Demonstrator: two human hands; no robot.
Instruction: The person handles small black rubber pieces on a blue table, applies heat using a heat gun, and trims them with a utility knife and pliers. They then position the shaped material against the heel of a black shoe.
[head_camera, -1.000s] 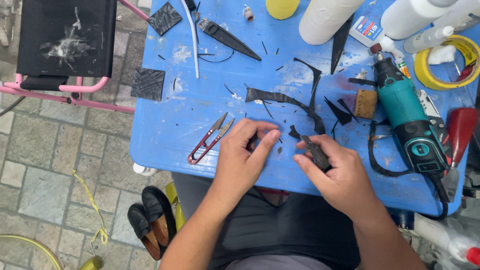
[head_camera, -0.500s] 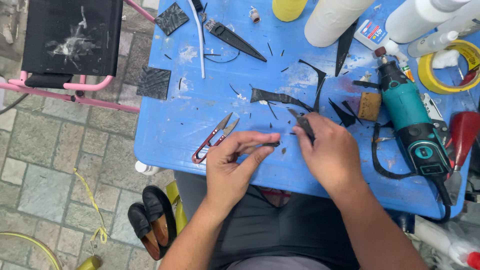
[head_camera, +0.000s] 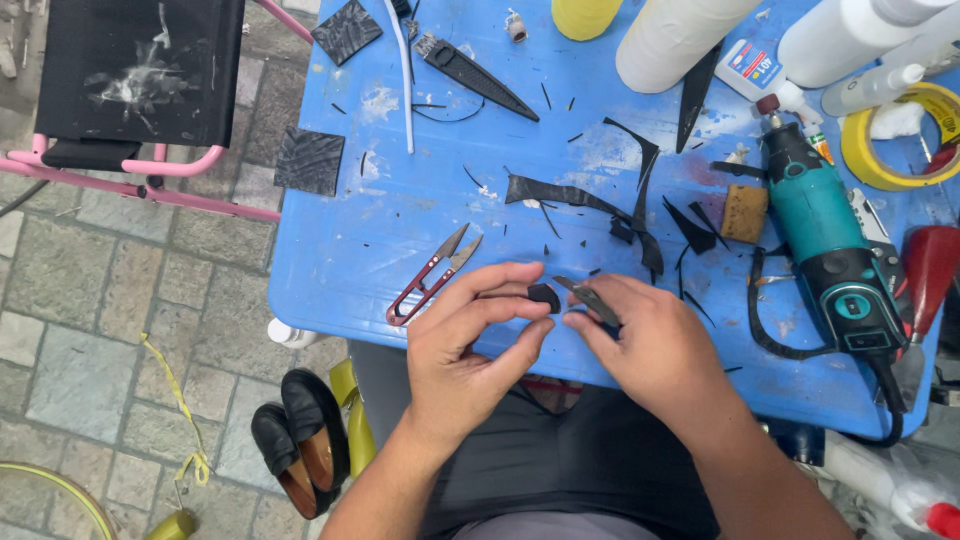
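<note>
My left hand (head_camera: 470, 345) pinches a small black piece (head_camera: 544, 296) between thumb and fingertips at the near edge of the blue table (head_camera: 330, 240). My right hand (head_camera: 655, 350) grips a small dark blade tool (head_camera: 590, 300), its tip pointing at the black piece. Red-handled thread snips (head_camera: 432, 275) lie just left of my left hand. Black strips and scraps (head_camera: 600, 205) lie on the table beyond my hands.
A teal rotary tool (head_camera: 830, 245) with its cord lies at the right, next to a brown block (head_camera: 745, 213), yellow tape roll (head_camera: 895, 150), white bottles (head_camera: 670, 40) and a glue bottle. A pink-framed black chair (head_camera: 140, 70) stands left. Black shoes (head_camera: 300, 440) rest on the paving.
Both hands have drawn back toward the table's near edge. The left hand now holds the small black piece up to the blade in the right hand.
</note>
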